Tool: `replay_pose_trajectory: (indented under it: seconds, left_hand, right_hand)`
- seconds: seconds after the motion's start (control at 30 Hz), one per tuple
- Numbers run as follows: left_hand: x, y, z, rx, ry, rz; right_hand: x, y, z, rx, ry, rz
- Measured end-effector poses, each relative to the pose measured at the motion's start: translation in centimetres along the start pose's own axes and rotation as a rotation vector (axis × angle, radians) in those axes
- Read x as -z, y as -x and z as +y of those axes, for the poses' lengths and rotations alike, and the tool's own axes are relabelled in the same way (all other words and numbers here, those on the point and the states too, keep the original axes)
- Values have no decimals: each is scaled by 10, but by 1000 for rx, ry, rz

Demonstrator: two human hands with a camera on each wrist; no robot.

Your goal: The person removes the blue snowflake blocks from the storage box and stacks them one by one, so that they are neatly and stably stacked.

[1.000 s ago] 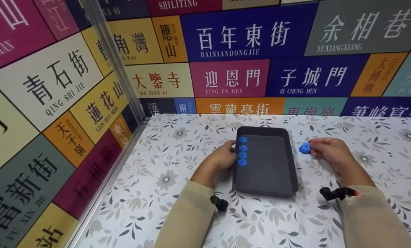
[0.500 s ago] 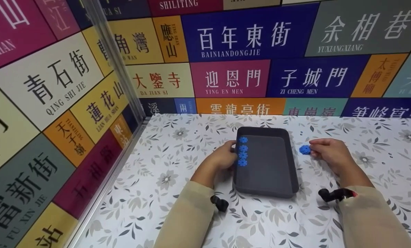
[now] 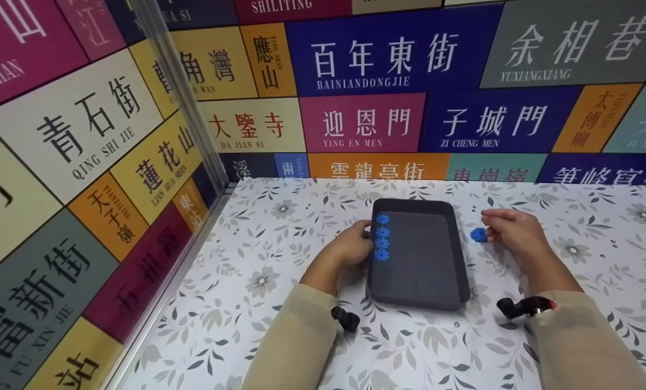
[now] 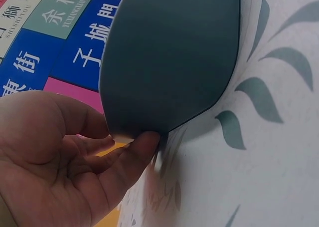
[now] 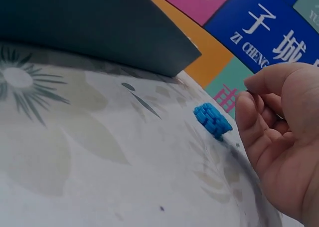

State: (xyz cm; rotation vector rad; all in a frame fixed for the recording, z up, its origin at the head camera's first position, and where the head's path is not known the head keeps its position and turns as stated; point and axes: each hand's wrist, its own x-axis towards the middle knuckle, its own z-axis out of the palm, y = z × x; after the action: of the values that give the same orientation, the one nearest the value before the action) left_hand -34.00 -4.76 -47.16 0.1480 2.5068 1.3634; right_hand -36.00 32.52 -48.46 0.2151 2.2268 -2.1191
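Observation:
My left hand (image 3: 350, 244) grips the left wall of a dark grey rectangular tray (image 3: 420, 271). In the left wrist view, thumb and fingers pinch the tray's edge near a corner. Four-sided and shallow, the tray holds several blue flower-shaped pieces (image 3: 382, 233) in a row along its left inner side. Right of the tray sits a small clump of blue flower pieces (image 5: 213, 119) on the tablecloth. My right hand (image 3: 518, 233) is just beside this clump, its index finger lifted. The right wrist view shows thumb and index tips close together, apart from the clump.
The table has a white cloth (image 3: 279, 325) with grey leaves and flowers. Behind and to the left stand walls of coloured sign panels (image 3: 361, 122). A metal corner post (image 3: 187, 92) rises at the back left.
The clump was at my right fingertips, first tilted up and then lying flatter. Now the right index finger has risen off it. The left hand and tray have stayed still.

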Motion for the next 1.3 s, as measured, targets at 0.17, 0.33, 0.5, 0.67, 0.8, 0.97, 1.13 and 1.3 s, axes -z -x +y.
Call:
replay_pose_trajectory:
  seconds: [0.17,0.33,0.5,0.67,0.8,0.97,1.13,1.3]
  left_hand:
    - [0,1,1,11,-3,5]
    - [-1,1,3,2,-9,3]
    - [-1,1,5,-4,-14,-3]
    - [0,3,5,0,-31,2]
    - [1,4,6,-10,-62,4]
    - [2,5,6,-13,-84,13]
    - [0,5,5,-12,-93,17]
    - [1,4,6,-3,-96,21]
  right_hand:
    - [-18,2,-12,59,-75,-22]
    - [-40,10,-27,137,-118,-36]
    - [-69,22,-44,203,-187,-78]
    - [-99,28,-59,223,-187,-101]
    - [-120,20,-67,223,-148,-120]
    - [-138,-5,-72,194,-123,-168]
    - [-147,-29,-67,127,-173,-232]
    - [-155,-43,-60,93,-159,-249]
